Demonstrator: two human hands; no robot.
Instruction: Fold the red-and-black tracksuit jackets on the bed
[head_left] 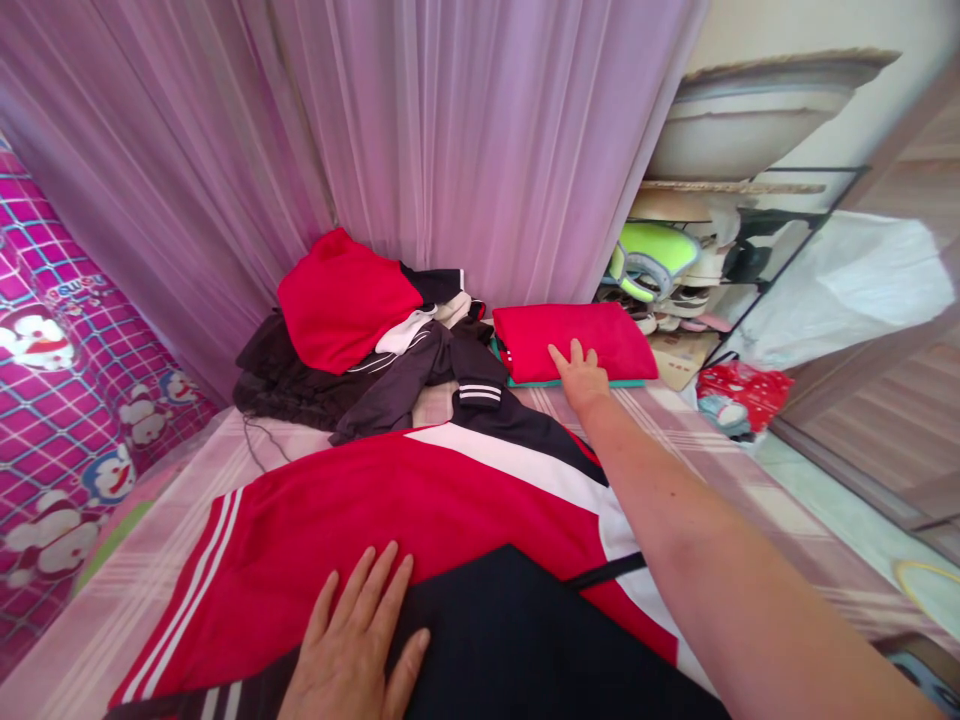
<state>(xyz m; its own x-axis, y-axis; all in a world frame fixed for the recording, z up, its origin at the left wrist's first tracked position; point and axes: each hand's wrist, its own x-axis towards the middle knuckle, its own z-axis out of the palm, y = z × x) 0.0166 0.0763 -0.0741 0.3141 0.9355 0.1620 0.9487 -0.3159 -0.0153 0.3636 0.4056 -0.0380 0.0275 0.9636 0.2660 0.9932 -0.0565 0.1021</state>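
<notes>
Left hand (352,630) is spread over a red-and-white top (420,490), lower middle; right hand (583,380) is on a folded red garment (604,325) right of centre. Kinda messy clothes pile (349,305) left of that, purple curtain (480,130) across the top.

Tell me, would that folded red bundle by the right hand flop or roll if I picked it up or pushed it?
The folded red bundle would probably sag if lifted by one edge, since it looks like soft cloth. It likely wouldn't roll, because it lies flat. The green layer underneath might slip out of line, as its edge already sticks out.
</notes>
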